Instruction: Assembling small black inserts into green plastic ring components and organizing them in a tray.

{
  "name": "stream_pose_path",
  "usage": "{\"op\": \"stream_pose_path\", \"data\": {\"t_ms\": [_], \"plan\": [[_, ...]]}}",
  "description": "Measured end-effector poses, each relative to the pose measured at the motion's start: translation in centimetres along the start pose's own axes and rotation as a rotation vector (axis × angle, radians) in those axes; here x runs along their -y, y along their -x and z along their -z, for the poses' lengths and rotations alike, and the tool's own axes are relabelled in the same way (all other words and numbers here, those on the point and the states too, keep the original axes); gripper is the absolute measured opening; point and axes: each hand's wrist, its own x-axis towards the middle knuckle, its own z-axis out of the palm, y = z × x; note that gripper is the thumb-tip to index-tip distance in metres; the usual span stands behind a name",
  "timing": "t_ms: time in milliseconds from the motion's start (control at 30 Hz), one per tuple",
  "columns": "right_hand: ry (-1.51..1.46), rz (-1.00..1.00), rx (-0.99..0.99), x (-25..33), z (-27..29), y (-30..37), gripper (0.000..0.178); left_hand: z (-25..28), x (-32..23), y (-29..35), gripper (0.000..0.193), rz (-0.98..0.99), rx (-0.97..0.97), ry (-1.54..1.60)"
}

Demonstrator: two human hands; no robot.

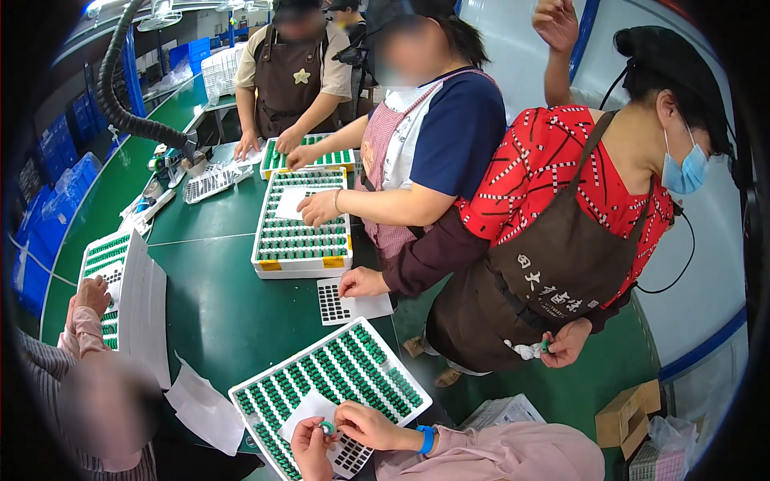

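My left hand (312, 449) is closed on a small green ring-shaped part (326, 428) with a pale centre. Just to its right, my right hand (366, 425), with a blue band at the wrist, has thumb and fingers pinched together near the ring; whatever they may hold is too small to make out. Both hands are over a white tray (297, 354) filled with rows of similar green parts between white dividers. Beneath my hands lies a sheet of black square stickers (351, 458), partly hidden by them, with white backing paper (308, 408) showing.
Another sticker sheet (331, 302) lies beyond my tray, under a co-worker's hand (362, 282). More filled trays (303, 268) stand farther along the green table (208, 280). Stacked white trays (148, 297) and a loose white sheet (204, 409) are at the left. Co-workers stand around the table.
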Motion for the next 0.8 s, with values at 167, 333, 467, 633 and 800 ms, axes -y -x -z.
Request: {"op": "stream_pose_path", "data": {"t_ms": [167, 333, 467, 633, 800], "plan": [[-0.006, -0.029, 0.02, -0.5, 0.1, -0.2, 0.011, 0.2, 0.0, -0.7, 0.015, 0.052, -0.021, 0.094], [-0.078, 0.118, 0.007, -0.9, 1.9, -0.2, 0.012, 1.4, -0.7, -0.2, 0.021, -0.006, 0.04, -0.004], [-0.668, -0.453, 0.196, -2.0, 9.7, 3.0, 0.008, 1.7, -2.4, 0.4, 0.02, 0.005, 0.03, -0.115], [-0.877, -0.187, 0.249, 2.1, 7.7, -0.9, 0.012, 3.2, -0.1, 3.7, 0.016, 0.07, -0.003, -0.082], [-0.968, -0.462, 0.043, -2.4, 6.7, 2.1, 0.014, 2.3, 1.1, 0.8, 0.012, 0.049, -0.018, -0.043]]}}
